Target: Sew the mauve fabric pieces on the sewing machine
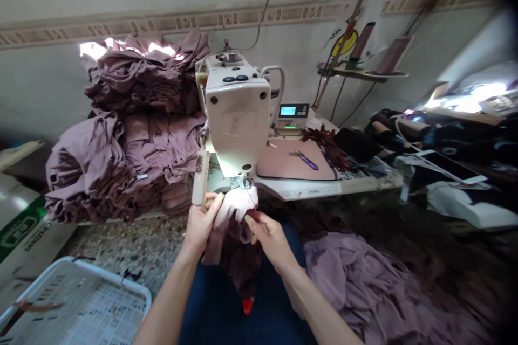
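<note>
A piece of mauve fabric lies under the needle area of a white sewing machine and hangs down over my lap. On its left edge, my left hand pinches the cloth between thumb and fingers. My right hand grips the right side of the same cloth just below the presser foot. The machine's lamp lights the fabric's top brightly. Lower down, the cloth hangs dark, and a small red piece shows at its bottom tip.
Stacked mauve garments stand left of the machine. Purple thread snips rest on a pinkish pad at right, near a lit control panel. A white plastic basket sits lower left. More mauve cloth is heaped at lower right.
</note>
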The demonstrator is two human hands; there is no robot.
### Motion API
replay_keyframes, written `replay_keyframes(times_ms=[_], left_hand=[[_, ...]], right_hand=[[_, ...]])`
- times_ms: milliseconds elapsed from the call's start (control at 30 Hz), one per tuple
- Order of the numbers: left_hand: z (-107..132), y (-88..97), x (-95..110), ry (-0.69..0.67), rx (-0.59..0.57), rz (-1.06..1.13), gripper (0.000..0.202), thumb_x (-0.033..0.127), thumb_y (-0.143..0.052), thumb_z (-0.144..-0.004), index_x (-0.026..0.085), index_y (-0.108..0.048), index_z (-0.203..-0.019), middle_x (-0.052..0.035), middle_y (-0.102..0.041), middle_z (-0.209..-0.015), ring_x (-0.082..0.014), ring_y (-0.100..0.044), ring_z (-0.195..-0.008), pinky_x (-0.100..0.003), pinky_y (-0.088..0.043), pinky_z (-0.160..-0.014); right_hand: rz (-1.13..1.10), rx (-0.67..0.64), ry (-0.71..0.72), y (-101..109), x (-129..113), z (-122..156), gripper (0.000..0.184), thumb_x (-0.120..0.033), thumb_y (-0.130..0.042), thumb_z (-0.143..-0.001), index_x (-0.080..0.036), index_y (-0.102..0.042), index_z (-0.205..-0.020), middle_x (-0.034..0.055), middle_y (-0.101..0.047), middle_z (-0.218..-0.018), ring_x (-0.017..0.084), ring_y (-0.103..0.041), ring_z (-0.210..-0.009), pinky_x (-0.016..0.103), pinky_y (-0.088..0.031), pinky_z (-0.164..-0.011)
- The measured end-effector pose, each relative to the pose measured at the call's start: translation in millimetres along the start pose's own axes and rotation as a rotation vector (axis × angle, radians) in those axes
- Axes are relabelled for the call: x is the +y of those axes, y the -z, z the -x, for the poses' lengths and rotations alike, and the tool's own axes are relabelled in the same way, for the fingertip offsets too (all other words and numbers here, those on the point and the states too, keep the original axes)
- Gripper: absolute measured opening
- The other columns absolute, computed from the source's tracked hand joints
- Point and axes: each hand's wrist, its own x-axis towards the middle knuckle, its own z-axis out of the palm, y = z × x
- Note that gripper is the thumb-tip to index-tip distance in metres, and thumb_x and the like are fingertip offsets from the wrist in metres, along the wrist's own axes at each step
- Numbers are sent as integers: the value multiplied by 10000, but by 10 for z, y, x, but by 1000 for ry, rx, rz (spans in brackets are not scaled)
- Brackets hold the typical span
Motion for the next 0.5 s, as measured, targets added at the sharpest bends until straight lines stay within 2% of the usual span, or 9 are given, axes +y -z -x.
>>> replay_keyframes(times_ms=[100,200,300,367,400,433,467,500], left_hand=[[77,-34,-23,38,-42,7,493,603,-878,-807,149,-766,-963,-44,-769,-825,-173,-670,-699,-246,-521,-659],[217,1,-50,49,-134,-15,454,586,-864,-838,147,-781,-918,-46,-751,-796,-160,-635,-666,-237,-504,-628],[350,140,-76,60,-372,-97,437,565,-833,-888,142,-766,-802,-27,-664,-701,-124,-544,-592,-214,-441,-558],[386,318,-132,97,-557,-161,471,579,-833,-882,136,-759,-740,-39,-648,-724,-119,-528,-583,-213,-426,-528],[388,436,-187,121,-605,-190,492,604,-832,-871,136,-766,-734,-55,-665,-764,-129,-548,-600,-220,-440,-528],[389,570,-264,147,-604,-221,518,641,-832,-850,137,-776,-742,-74,-689,-807,-148,-580,-627,-231,-464,-538],[400,716,-363,169,-539,-259,548,688,-827,-825,144,-790,-769,-89,-714,-839,-177,-621,-668,-248,-493,-556],[432,867,-480,196,-421,-308,583,737,-821,-793,154,-794,-790,-89,-728,-820,-203,-651,-685,-265,-514,-573]], right_hand=[[-54,2,12,-52,-87,-24,608,-663,-795,-868,-191,-759,-1250,63,-773,-992,159,-638,-684,274,-574,-618],[-110,-16,3,-58,-151,22,598,-682,-804,-864,-185,-755,-1194,39,-737,-916,144,-610,-661,262,-567,-610],[-145,-72,-56,4,-188,118,573,-717,-824,-840,-164,-745,-967,0,-662,-736,117,-538,-560,239,-496,-517],[-105,-156,-112,92,-213,172,580,-726,-843,-817,-162,-713,-841,-22,-608,-649,102,-496,-497,224,-426,-451],[-71,-197,-138,146,-226,190,576,-718,-859,-806,-163,-702,-809,-30,-593,-625,95,-479,-472,219,-394,-428],[-33,-227,-161,203,-238,202,564,-699,-877,-797,-163,-703,-801,-38,-582,-610,87,-460,-453,213,-366,-413],[2,-249,-184,258,-245,210,546,-676,-894,-790,-162,-711,-807,-48,-571,-596,78,-434,-438,206,-334,-402],[30,-268,-209,308,-244,217,530,-659,-903,-791,-161,-723,-817,-58,-558,-579,69,-404,-426,200,-303,-395]])
